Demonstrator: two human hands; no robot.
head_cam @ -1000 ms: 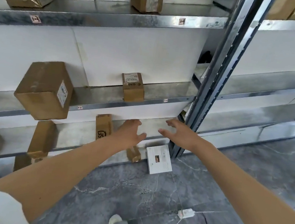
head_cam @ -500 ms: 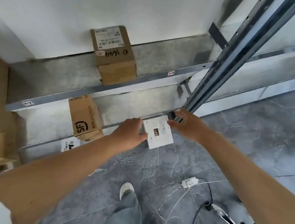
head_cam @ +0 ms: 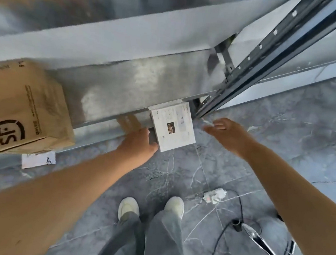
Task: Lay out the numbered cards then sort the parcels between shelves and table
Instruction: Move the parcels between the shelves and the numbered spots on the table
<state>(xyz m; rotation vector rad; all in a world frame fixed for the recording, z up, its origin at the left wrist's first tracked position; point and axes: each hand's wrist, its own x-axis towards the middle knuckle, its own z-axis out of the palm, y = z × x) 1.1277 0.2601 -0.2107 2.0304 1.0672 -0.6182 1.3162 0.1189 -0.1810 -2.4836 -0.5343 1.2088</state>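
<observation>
Reaching down, the left hand touches the dark left side of a white parcel. Its fingers are hidden, so I cannot tell whether it grips. The right hand hovers just right of the parcel, fingers spread, not touching. The parcel sits at the front edge of the lowest shelf, beside a dark upright post. Farther left stands a brown box marked SF. A white card shows below it, its writing unreadable.
</observation>
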